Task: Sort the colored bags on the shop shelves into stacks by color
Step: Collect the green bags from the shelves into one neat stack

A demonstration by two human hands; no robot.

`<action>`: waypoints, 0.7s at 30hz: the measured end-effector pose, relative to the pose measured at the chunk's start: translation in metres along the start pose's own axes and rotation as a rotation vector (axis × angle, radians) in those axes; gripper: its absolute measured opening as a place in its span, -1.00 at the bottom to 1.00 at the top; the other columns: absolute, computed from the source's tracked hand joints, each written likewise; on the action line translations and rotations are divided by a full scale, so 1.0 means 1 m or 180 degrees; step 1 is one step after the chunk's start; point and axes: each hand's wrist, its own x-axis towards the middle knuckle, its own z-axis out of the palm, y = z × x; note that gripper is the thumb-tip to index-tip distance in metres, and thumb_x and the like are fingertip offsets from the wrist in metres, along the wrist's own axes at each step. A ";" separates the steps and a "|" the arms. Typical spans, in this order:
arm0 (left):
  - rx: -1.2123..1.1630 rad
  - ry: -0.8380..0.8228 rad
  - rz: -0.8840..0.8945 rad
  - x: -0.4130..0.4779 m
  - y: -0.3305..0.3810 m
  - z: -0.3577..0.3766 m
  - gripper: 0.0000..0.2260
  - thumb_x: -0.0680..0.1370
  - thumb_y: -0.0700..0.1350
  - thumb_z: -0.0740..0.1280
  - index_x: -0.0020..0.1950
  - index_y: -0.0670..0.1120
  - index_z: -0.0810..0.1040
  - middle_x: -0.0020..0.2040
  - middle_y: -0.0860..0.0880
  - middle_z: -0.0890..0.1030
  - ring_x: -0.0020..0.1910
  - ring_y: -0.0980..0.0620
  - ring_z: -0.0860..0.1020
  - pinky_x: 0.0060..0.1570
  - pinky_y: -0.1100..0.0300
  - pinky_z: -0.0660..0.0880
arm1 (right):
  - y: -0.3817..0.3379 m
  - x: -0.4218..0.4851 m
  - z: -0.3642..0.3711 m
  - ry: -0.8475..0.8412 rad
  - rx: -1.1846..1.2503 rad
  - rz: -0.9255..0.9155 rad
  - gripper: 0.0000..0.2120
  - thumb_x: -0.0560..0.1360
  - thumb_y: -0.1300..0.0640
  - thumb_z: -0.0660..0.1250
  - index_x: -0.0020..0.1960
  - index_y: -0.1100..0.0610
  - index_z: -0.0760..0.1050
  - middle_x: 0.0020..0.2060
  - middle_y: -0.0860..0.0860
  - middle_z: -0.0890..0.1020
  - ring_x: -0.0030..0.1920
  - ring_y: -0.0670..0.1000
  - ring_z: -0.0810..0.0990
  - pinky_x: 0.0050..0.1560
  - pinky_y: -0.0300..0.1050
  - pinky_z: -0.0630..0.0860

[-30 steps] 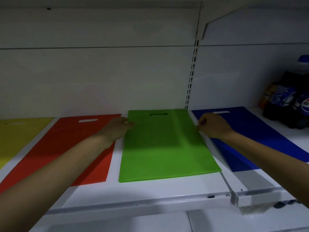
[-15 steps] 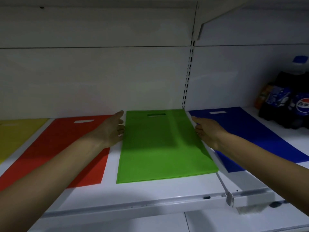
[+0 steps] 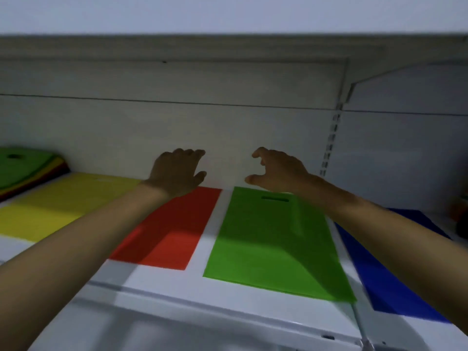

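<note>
Flat bags lie side by side on the white shelf [image 3: 228, 307]: a yellow bag [image 3: 50, 209] at the left, a red bag [image 3: 174, 229], a green bag [image 3: 268, 247] with a cut-out handle, and a blue bag [image 3: 385, 272] at the right. At the far left sits a mixed pile of bags [image 3: 27, 168] with a green one on top. My left hand [image 3: 177, 172] hovers above the red bag's far end, fingers apart and empty. My right hand [image 3: 276, 169] is raised above the green bag's far end, fingers curled and apart, holding nothing.
The white back panel rises behind the bags, with a slotted upright [image 3: 331, 145] at the right. An upper shelf [image 3: 228, 46] overhangs the hands. A metal divider joint [image 3: 364, 343] sits at the shelf's front edge. Dark items [image 3: 461, 214] show at the far right.
Both hands have lifted off the green bag's sides and moved left and up. The view has swung left, bringing the mixed pile into sight. The green bag stays flat.
</note>
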 end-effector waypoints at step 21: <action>0.0813 -0.0277 -0.2155 -0.307 -0.281 -0.051 -0.46 0.57 0.13 0.17 0.51 0.00 0.16 0.45 -0.02 0.33 0.39 -0.05 0.32 0.29 0.03 0.32 | -0.383 0.025 0.141 0.0030 -0.0064 -0.2217 -0.40 0.42 -0.16 0.29 0.39 0.03 0.28 0.31 0.05 0.41 0.31 0.11 0.38 0.24 0.02 0.30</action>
